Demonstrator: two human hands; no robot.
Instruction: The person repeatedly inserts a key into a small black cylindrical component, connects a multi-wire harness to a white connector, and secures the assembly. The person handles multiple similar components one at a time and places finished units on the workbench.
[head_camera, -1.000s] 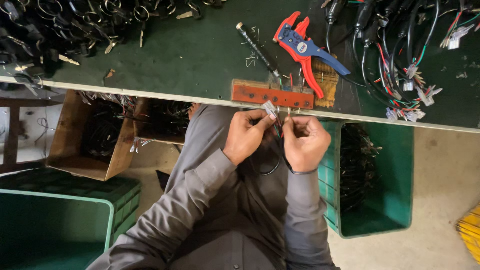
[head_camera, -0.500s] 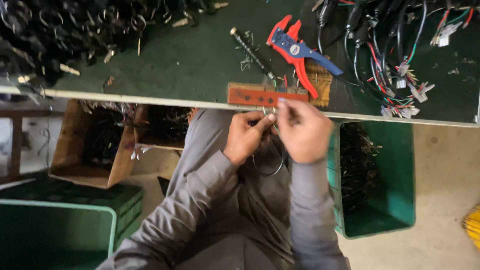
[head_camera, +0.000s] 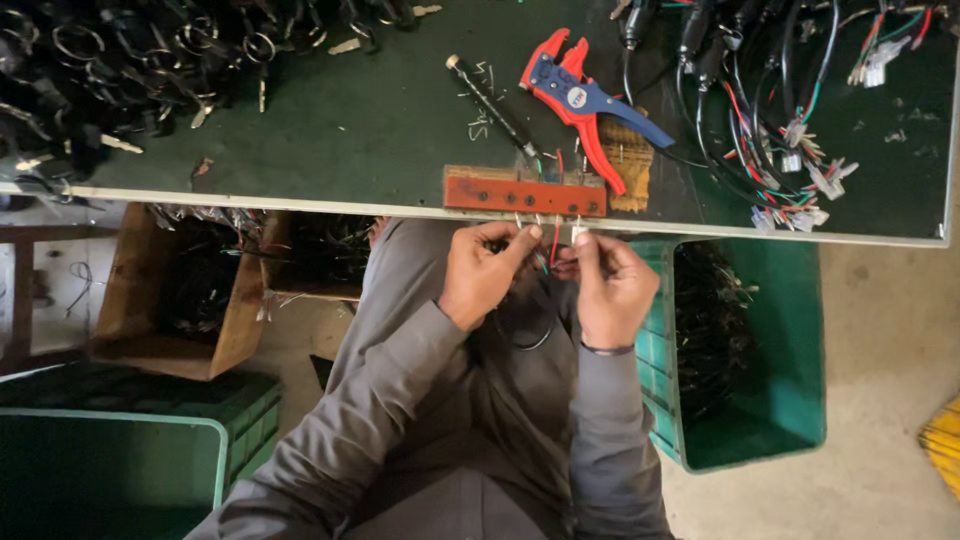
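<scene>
A wooden block (head_camera: 525, 195) sits at the counter (head_camera: 350, 130) edge, the wire stripper (head_camera: 580, 100) just behind it. Both hands (head_camera: 485, 272) (head_camera: 608, 288) meet below the block. A crate (head_camera: 750, 350) stands right, a cardboard box (head_camera: 175, 290) left.

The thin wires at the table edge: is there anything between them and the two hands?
Nothing visible. The left hand and the right hand already pinch the thin wires directly, just below the red block on the table edge.
</scene>
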